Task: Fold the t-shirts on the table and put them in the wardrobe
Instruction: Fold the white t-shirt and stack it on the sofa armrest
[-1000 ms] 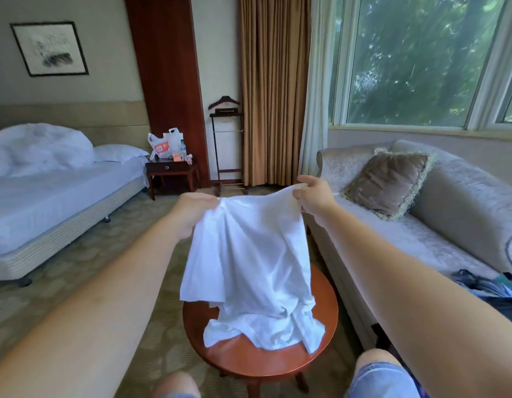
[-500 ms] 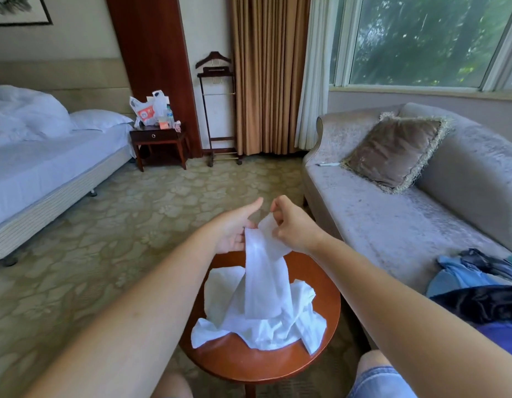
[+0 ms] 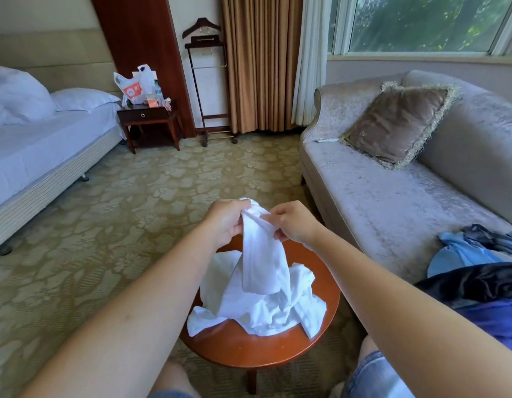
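A white t-shirt [image 3: 263,305] lies bunched on the small round wooden table [image 3: 249,350] in front of me. One narrow part of it is lifted above the heap. My left hand [image 3: 227,221] grips the top of that lifted part, with cloth bunched over its fingers. Close beside it, my right hand [image 3: 293,222] pinches the same strip from the right. Both hands hover above the far edge of the table. No wardrobe is in view.
A grey sofa [image 3: 392,202] with a brown cushion [image 3: 395,124] runs along the right; a pile of blue and dark clothes [image 3: 479,262] lies on its near end. A bed [image 3: 33,150], nightstand [image 3: 148,122] and valet stand [image 3: 209,81] stand across patterned carpet.
A second ago my hands held the shirt spread wide and high. They have come together and lowered, and most of the shirt has dropped in a heap on the table.
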{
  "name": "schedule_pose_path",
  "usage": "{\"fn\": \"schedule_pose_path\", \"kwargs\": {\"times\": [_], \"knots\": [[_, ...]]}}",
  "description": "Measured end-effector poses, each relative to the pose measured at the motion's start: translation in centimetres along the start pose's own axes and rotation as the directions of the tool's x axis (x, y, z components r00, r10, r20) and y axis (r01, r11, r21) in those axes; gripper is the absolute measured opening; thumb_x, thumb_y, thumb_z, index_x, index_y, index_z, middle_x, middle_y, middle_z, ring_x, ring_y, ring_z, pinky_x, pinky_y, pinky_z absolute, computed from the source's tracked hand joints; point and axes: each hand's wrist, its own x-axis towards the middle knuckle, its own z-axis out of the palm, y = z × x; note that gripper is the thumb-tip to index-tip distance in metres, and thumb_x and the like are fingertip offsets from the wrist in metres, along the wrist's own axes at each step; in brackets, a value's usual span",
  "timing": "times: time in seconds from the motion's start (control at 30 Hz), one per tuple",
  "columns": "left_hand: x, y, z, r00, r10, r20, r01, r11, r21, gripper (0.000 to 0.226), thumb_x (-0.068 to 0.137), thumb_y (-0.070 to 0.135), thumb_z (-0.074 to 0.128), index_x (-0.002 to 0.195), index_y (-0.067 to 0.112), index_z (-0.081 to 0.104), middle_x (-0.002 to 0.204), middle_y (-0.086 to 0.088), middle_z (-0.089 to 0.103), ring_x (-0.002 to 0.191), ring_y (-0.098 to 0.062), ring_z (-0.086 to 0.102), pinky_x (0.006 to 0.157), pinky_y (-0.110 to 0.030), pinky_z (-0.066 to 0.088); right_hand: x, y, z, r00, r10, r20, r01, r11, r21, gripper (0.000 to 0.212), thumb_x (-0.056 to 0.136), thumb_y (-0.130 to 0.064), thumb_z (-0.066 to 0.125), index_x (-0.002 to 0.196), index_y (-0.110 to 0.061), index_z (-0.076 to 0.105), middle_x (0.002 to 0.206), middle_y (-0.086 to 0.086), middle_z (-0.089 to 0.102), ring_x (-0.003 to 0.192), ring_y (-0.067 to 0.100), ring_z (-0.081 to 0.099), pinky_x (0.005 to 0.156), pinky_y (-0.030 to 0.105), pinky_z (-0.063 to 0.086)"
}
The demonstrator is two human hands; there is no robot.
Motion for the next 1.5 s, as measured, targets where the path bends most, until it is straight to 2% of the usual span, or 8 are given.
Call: {"fn": "schedule_pose_path", "kwargs": {"times": [0.13, 0.27, 0.4, 0.47, 0.6, 0.8, 1.23, 1.5], "knots": [[-0.3, 0.0, -0.5, 1.000, 0.010, -0.007, -0.010, 1.000, 0.019, 0.024, 0.092, 0.032, 0.066, 0.099, 0.010, 0.068, 0.092, -0.005, 0.073, 0.088, -0.018, 0.070, 0.072, -0.028, 0.055, 0.8, -0.8, -0.8, 0.981, 0.125, -0.148, -0.064, 0.930, 0.361, 0.026, 0.098, -0.008, 0.053, 0.072, -0.010, 0.056, 0.065, 0.008, 0.046, 0.038, 0.011, 0.043, 0.044, 0.020, 0.039], [-0.9, -0.5, -2.7, 0.995, 0.092, -0.039, -0.073, 0.936, 0.345, 0.039, 0.085, 0.003, 0.070, 0.121, 0.012, 0.058, 0.121, -0.008, 0.057, 0.111, -0.026, 0.056, 0.089, -0.034, 0.044, 1.5, -0.8, -4.0, 0.888, 0.344, -0.305, -0.052, 0.735, 0.676, 0.013, 0.100, -0.006, 0.041, 0.101, -0.012, 0.054, 0.084, 0.009, 0.057, 0.036, 0.008, 0.058, 0.041, 0.020, 0.050], [-1.7, -1.4, -5.9, 0.994, 0.087, -0.064, -0.027, 0.770, 0.638, 0.023, 0.084, 0.007, 0.074, 0.104, 0.008, 0.064, 0.106, -0.012, 0.060, 0.099, -0.024, 0.057, 0.080, -0.033, 0.046, 1.1, 0.9, -7.1, 0.750, 0.294, -0.592, -0.060, 0.922, 0.383, 0.028, 0.096, -0.008, 0.049, 0.068, -0.011, 0.049, 0.059, 0.003, 0.051, 0.034, 0.008, 0.054, 0.044, 0.025, 0.045], [-2.2, -1.4, -6.7, 0.992, 0.116, -0.053, -0.065, 0.818, 0.572, 0.007, 0.086, 0.004, 0.071, 0.087, 0.008, 0.065, 0.093, -0.012, 0.063, 0.096, -0.023, 0.057, 0.072, -0.030, 0.044, 1.1, 0.9, -6.8, 0.766, 0.177, -0.618, -0.096, 0.982, 0.162, 0.014, 0.095, -0.013, 0.055, 0.086, -0.005, 0.063, 0.061, 0.004, 0.054, 0.037, 0.011, 0.053, 0.042, 0.024, 0.041], [-3.0, 0.2, -4.9, 0.979, 0.149, 0.141, -0.205, 0.770, 0.604, 0.022, 0.090, 0.004, 0.064, 0.110, 0.011, 0.070, 0.101, 0.000, 0.065, 0.096, -0.011, 0.058, 0.079, -0.021, 0.044, 0.1, -1.1, -3.1, 0.995, -0.045, -0.091, 0.040, 0.998, -0.047, 0.056, 0.093, -0.001, 0.059, 0.144, -0.003, 0.039, 0.103, 0.015, 0.065, 0.053, 0.013, 0.049, 0.040, 0.023, 0.040], [-3.3, 1.3, -2.2, 0.939, 0.202, 0.277, -0.338, 0.687, 0.643, 0.024, 0.081, -0.008, 0.066, 0.087, 0.015, 0.067, 0.082, 0.000, 0.066, 0.079, -0.010, 0.060, 0.069, -0.015, 0.044, -0.3, -0.7, -0.5, 0.938, -0.011, 0.347, 0.021, 0.999, -0.026, 0.020, 0.093, -0.014, 0.063, 0.106, 0.001, 0.069, 0.063, 0.005, 0.032, 0.051, 0.013, 0.023, 0.048, 0.027, 0.023], [-2.5, -0.6, -5.8, 0.941, -0.194, 0.278, -0.012, 0.801, 0.599, 0.023, 0.089, 0.020, 0.069, 0.110, 0.009, 0.070, 0.109, -0.007, 0.073, 0.105, -0.025, 0.066, 0.097, -0.038, 0.048, 1.9, 2.6, -4.8, 0.947, -0.013, -0.322, 0.035, 0.997, 0.062, 0.024, 0.093, -0.009, 0.057, 0.071, -0.003, 0.056, 0.063, 0.007, 0.034, 0.050, 0.018, 0.031, 0.039, 0.018, 0.024], [-3.4, -0.1, -6.4, 0.998, -0.018, 0.055, -0.033, 0.597, 0.801, 0.017, 0.101, 0.031, 0.049, 0.093, 0.021, 0.060, 0.062, -0.006, 0.046, 0.051, -0.016, 0.037, 0.043, -0.022, 0.028, 1.7, 3.5, -5.2, 0.941, 0.007, -0.337, -0.002, 1.000, 0.015, 0.019, 0.093, -0.013, 0.057, 0.074, -0.010, 0.054, 0.063, 0.007, 0.037, 0.048, 0.019, 0.037, 0.051, 0.028, 0.030]]}}
